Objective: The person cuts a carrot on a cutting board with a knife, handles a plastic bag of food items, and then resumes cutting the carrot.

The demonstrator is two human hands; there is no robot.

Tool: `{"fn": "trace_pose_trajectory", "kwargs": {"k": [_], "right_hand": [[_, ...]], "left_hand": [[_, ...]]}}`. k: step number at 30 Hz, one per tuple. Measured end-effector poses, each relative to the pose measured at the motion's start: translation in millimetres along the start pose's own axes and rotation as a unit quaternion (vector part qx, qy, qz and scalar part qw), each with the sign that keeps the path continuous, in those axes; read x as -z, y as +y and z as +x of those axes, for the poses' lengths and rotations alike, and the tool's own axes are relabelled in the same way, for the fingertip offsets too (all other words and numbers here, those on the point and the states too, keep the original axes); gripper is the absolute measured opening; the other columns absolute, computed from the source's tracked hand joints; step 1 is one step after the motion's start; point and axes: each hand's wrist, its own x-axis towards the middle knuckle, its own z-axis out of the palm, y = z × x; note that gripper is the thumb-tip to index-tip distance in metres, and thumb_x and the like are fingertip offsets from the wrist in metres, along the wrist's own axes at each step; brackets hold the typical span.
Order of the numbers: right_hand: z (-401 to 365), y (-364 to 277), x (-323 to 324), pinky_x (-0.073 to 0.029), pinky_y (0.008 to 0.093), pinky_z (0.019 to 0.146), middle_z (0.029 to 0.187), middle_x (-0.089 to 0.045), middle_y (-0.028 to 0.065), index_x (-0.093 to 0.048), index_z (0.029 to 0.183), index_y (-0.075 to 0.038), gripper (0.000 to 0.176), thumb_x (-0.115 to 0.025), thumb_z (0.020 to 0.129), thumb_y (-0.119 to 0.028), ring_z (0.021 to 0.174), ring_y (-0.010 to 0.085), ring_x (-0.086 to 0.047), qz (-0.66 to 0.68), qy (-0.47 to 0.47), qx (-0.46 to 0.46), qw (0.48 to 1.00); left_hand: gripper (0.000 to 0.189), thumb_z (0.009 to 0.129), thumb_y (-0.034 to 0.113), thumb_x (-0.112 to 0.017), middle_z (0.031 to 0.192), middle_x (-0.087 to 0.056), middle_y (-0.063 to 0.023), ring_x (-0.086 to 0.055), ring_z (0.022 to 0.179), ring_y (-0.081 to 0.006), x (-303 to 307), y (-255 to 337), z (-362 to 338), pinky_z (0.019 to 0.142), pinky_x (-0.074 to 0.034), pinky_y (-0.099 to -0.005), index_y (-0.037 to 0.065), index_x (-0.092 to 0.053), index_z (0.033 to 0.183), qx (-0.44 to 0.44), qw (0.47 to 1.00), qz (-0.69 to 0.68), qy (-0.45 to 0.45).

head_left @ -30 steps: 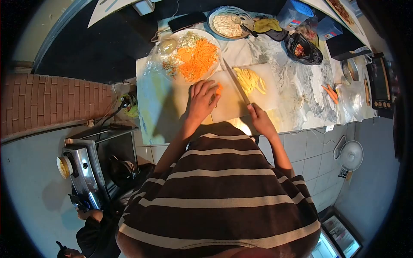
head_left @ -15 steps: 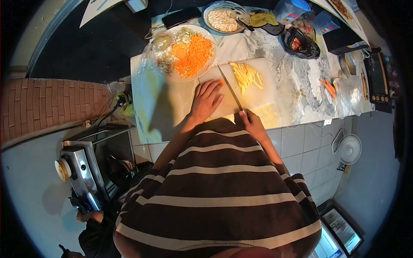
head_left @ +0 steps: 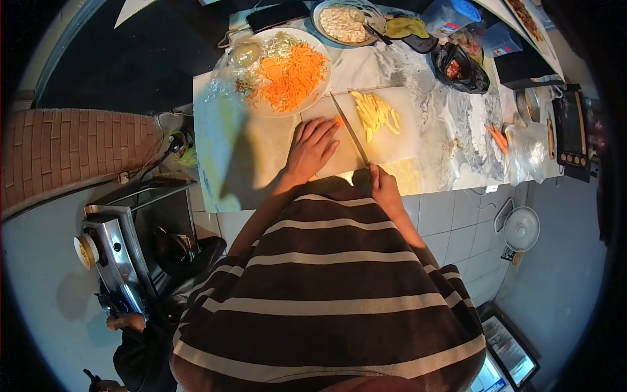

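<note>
My right hand [head_left: 385,187] is wrapped round the handle of a long knife [head_left: 351,130], whose blade points up and left over the cutting board [head_left: 398,150]. My left hand [head_left: 312,149] lies on the board left of the blade, fingertips on a small orange piece [head_left: 338,121] that looks like carrot; most of it is hidden. Yellow strips [head_left: 375,114] lie in a pile right of the blade. Beyond my left hand stands a plate with shredded carrot [head_left: 297,78], carrot slices, pale shreds and a clear wrapped bundle [head_left: 245,56].
At the back are a phone [head_left: 278,17], a bowl of pale food [head_left: 342,25] with a spoon, and a black bag [head_left: 459,68]. Whole carrots [head_left: 498,138] lie by a plastic bag [head_left: 528,150] at right. Another person's hand [head_left: 127,321] is near the stove [head_left: 117,261].
The whole view has shifted slightly. Both my hands and the knife have hardly moved on the board.
</note>
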Motion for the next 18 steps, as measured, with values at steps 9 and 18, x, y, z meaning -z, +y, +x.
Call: {"fn": "trace_pose_trajectory", "kwargs": {"k": [9,18], "right_hand": [[3.4,15.6,-10.4,-0.044,0.0554,0.060,0.072,-0.059,0.0317,-0.059,0.092,0.003,0.044,-0.037,0.105,-0.033,0.072,0.0519,-0.057,-0.021,-0.014,0.009,1.000],[0.3,6.1,-17.4,-0.046,0.0606,0.063,0.070,-0.060,0.0324,-0.055,0.096,0.000,0.042,-0.036,0.104,-0.037,0.074,0.0534,-0.059,-0.094,-0.015,-0.032,0.995]], "left_hand": [[0.043,0.089,0.021,-0.063,0.133,-0.056,-0.0048,-0.046,0.126,-0.0261,-0.8,-2.2,-0.6,0.107,-0.033,-0.0437,0.006,-0.057,0.129,0.003,1.000,0.003,-0.017],[0.043,0.091,0.025,-0.060,0.134,-0.054,-0.0039,-0.045,0.127,-0.0247,-0.2,-2.4,-0.3,0.108,-0.032,-0.0441,0.007,-0.056,0.129,0.003,1.000,0.009,-0.028]]}}
